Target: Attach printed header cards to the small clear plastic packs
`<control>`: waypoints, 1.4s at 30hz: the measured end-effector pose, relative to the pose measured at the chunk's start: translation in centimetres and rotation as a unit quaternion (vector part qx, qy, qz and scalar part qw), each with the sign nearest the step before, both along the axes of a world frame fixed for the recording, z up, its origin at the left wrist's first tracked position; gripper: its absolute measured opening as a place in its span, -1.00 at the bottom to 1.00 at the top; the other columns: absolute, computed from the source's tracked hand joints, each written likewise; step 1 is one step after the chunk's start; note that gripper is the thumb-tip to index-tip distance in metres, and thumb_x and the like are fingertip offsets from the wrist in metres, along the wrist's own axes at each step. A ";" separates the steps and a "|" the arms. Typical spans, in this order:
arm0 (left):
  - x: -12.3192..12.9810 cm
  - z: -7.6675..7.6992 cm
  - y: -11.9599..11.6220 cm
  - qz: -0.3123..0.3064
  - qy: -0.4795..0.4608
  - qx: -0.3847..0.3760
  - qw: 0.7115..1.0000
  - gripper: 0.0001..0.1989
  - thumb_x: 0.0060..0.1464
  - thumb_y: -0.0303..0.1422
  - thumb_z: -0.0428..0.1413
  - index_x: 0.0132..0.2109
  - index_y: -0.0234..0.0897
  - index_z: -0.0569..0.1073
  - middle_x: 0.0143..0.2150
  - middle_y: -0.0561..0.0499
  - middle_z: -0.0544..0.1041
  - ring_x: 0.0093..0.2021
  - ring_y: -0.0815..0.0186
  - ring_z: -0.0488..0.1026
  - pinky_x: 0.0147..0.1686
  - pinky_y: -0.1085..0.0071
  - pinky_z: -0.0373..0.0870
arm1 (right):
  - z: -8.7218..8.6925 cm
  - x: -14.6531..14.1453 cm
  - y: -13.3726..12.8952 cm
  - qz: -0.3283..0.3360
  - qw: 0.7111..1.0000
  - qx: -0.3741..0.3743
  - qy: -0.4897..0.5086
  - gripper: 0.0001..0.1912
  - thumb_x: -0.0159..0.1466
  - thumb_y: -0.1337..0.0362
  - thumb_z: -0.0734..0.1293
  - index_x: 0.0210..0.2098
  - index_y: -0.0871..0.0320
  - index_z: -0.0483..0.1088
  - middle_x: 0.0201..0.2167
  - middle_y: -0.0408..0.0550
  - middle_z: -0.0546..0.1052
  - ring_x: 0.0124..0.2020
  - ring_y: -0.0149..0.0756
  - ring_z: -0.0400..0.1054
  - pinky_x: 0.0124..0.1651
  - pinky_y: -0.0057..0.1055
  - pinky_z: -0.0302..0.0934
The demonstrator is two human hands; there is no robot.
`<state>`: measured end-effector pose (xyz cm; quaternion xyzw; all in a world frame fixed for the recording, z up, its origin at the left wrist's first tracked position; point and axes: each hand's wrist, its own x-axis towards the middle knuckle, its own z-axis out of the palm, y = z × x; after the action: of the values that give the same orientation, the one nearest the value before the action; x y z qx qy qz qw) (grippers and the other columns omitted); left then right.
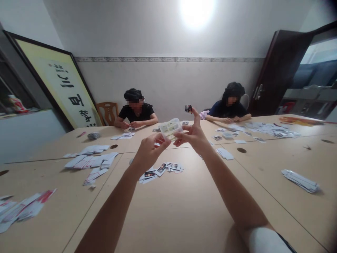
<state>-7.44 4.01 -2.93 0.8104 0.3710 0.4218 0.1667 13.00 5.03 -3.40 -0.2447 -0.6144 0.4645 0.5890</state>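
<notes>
A small clear plastic box [170, 127] with pale yellowish pieces inside is held up above the middle of the table. My left hand [152, 149] grips its lower left side. My right hand [193, 133] pinches its lower right side with the thumb and lower fingers, while the index finger points up. At that fingertip is a small dark-and-white item [187, 108], too small to make out. Below the hands, a loose pile of photo cards [162, 169] lies on the table.
White paper strips [91, 161] lie to the left, a bundle of strips [300, 181] to the right, and scattered cards [271, 129] at the far right. Two people [137, 111] sit across the table [181, 218].
</notes>
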 end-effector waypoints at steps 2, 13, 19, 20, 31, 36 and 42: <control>-0.3 0.3 -0.2 0.002 -0.004 0.006 1.000 -0.65 0.25 -0.04 0.13 -0.29 -0.24 0.51 -0.32 -0.02 0.58 -0.26 0.24 0.54 -0.30 0.36 0.48 | 0.1 0.1 -0.3 -0.009 1.000 -0.004 -0.023 0.56 -0.03 0.17 0.67 0.49 -0.09 -0.60 -0.41 -0.25 0.58 -0.48 -0.20 0.55 -0.33 -0.19 0.52; -0.8 1.0 -0.8 0.049 -0.018 0.060 0.997 -0.73 0.26 -0.11 0.12 -0.18 -0.22 0.55 -0.25 -0.02 0.61 -0.24 0.22 0.55 -0.23 0.30 0.51 | 0.8 1.4 -1.5 -0.039 0.995 0.061 -0.070 0.30 0.05 0.17 0.62 0.50 -0.10 -0.28 -0.39 -0.21 0.56 -0.36 -0.12 0.54 -0.21 -0.06 0.48; -0.4 0.8 -0.4 0.050 -0.103 0.025 0.993 -0.69 0.18 -0.16 0.19 -0.06 -0.26 0.58 -0.32 -0.04 0.57 -0.30 0.25 0.54 -0.32 0.36 0.50 | 0.9 1.2 -1.9 0.001 0.997 0.048 -0.059 0.32 0.04 0.17 0.63 0.50 -0.03 -0.28 -0.47 -0.23 0.55 -0.39 -0.11 0.56 -0.32 -0.13 0.49; -0.4 0.8 -0.4 0.050 -0.118 0.027 0.991 -0.70 0.17 -0.17 0.20 -0.05 -0.26 0.58 -0.33 -0.03 0.56 -0.32 0.27 0.53 -0.34 0.38 0.49 | 0.9 1.2 -1.8 -0.001 0.997 0.042 -0.059 0.30 0.05 0.17 0.63 0.50 -0.03 -0.27 -0.45 -0.22 0.56 -0.39 -0.10 0.57 -0.33 -0.13 0.49; 1.4 0.2 -3.2 0.158 -0.062 0.292 0.941 -0.76 0.24 -0.26 0.22 0.03 -0.15 0.54 -0.34 0.09 0.62 -0.37 0.35 0.55 -0.23 0.37 0.55 | 0.8 -0.5 -2.6 -0.042 0.998 -0.030 -0.036 0.41 -0.02 0.09 0.67 0.50 -0.10 -0.32 -0.18 -0.01 0.60 -0.21 -0.04 0.61 -0.12 -0.03 0.54; 2.0 -0.1 -3.6 0.119 -0.043 0.312 0.942 -0.79 0.24 -0.22 0.25 -0.03 -0.16 0.58 -0.26 0.05 0.68 -0.35 0.32 0.60 -0.27 0.33 0.56 | 0.8 -0.7 -2.5 -0.017 0.999 -0.038 0.022 0.44 -0.04 0.14 0.68 0.50 -0.07 -0.35 -0.21 -0.04 0.64 -0.18 -0.07 0.62 0.03 0.01 0.48; 1.9 -0.2 -3.4 0.119 -0.037 0.336 0.934 -0.87 0.25 -0.26 0.23 -0.09 -0.12 0.63 -0.14 0.01 0.71 -0.17 0.23 0.66 -0.12 0.21 0.61 | 0.6 -0.9 -2.1 0.061 0.997 -0.034 0.037 0.46 -0.09 0.24 0.70 0.49 -0.16 -0.32 -0.07 0.03 0.63 -0.11 -0.02 0.60 0.00 0.04 0.49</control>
<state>-5.57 0.57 -3.09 0.7530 0.2945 0.5683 -0.1528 12.06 2.89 -2.80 -0.2092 -0.5895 0.5293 0.5732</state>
